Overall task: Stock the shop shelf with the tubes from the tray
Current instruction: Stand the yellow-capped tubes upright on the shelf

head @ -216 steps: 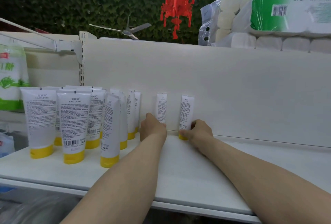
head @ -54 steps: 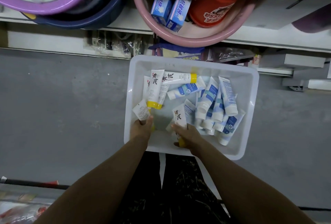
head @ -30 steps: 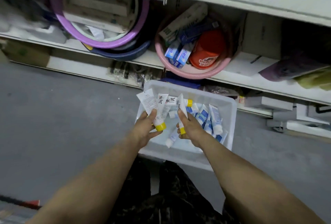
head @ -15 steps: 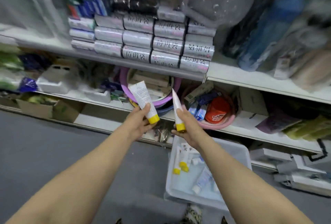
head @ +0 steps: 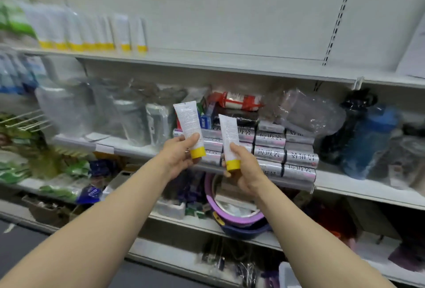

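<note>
Holding two at once was how we had it. The left tube, white with a yellow cap, sat in our left hand, with the fingers curled round its lower body just above the cap. The right tube was in our right hand, thumb laid along the front and the other fingers wrapped behind, down near the cap. Both were cap-down with the crimped end up, leaning a little to the left. They hung in the middle of the frame, well below the top shelf they were meant for.

Up in the upper left of the frame the row of stocked tubes stood on their yellow caps. They were blurry but clearly side by side, with bare board running off to the right of the last one.

Our take on doing this bit well: the tubes were already cap-down, so no flipping was needed. We figured we'd raise them, plant the left one flat on its cap just right of the last tube, then put the right one beside it. Gripping low by the cap looked good for that, since the soft body would probably squish if squeezed hard. The main risk, we reckoned, was nudging the row and dominoing the lot.

Behind our hands, the silver rolls on the middle shelf and the purple basin lower down weren't part of the job.
</note>
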`<act>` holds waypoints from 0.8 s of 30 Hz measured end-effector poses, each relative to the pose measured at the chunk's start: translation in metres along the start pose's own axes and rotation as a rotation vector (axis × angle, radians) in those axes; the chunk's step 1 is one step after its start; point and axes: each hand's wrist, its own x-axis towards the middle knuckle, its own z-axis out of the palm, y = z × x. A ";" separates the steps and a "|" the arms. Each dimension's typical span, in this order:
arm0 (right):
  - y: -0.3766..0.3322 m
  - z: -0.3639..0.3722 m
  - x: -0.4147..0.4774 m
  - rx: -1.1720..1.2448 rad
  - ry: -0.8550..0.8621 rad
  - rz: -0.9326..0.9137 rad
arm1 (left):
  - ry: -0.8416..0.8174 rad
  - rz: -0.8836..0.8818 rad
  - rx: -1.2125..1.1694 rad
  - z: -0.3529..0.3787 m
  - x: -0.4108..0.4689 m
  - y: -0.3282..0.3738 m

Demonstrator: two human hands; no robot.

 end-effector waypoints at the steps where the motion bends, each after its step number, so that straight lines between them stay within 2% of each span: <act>1: -0.010 0.011 0.006 0.039 -0.013 -0.002 | 0.007 0.020 0.002 -0.003 0.003 0.014; 15: -0.126 0.167 0.124 0.151 -0.417 -0.304 | 0.012 0.309 0.086 -0.046 0.075 0.190; 24: -0.186 0.245 0.226 0.057 -0.336 -0.294 | 0.169 0.431 0.066 -0.095 0.148 0.283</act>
